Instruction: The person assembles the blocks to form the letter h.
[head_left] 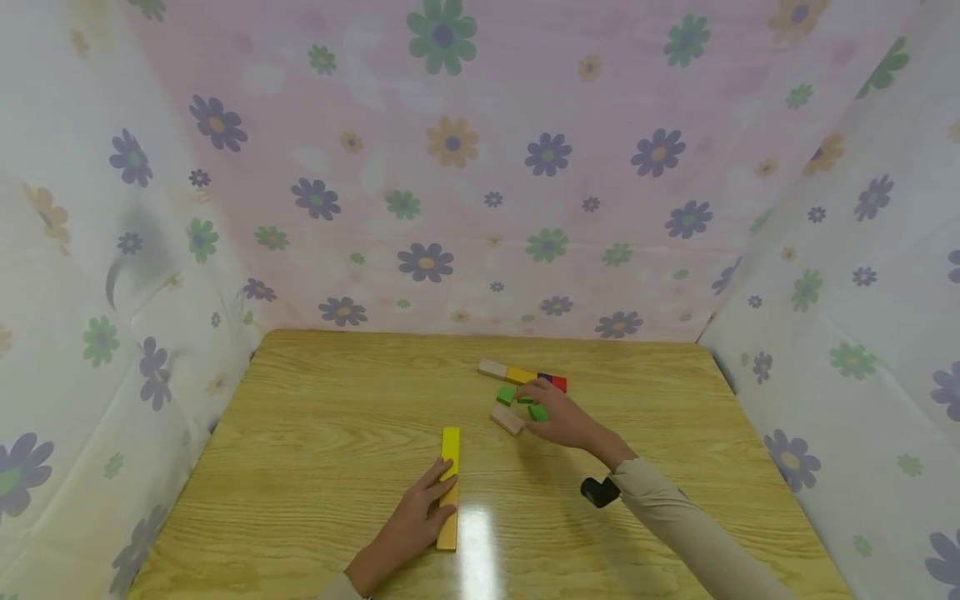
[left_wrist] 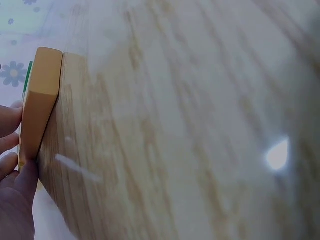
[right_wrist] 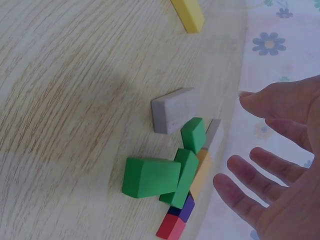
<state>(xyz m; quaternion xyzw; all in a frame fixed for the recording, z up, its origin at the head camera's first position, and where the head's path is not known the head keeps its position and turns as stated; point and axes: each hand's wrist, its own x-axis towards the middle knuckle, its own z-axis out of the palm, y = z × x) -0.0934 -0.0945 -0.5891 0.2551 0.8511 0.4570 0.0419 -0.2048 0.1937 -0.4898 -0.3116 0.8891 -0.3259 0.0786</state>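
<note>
Flowered sheets (head_left: 510, 225) enclose a wooden table (head_left: 322, 408), where the left hand (head_left: 411, 521) lays relaxed, ungripping fingers across a yellow-and-orange row of blocks (head_left: 451, 442), probably steadying it, while the right hand (head_left: 564, 418), spread and empty, hovers near loose green blocks (right_wrist: 152, 178).

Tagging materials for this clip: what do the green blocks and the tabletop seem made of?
Green blocks: probably painted wood, judging by the solid, even color and low shine; plastic is possible. Tabletop: wood or wood-look laminate with a glossy finish, given the grain and bright glare.
</note>
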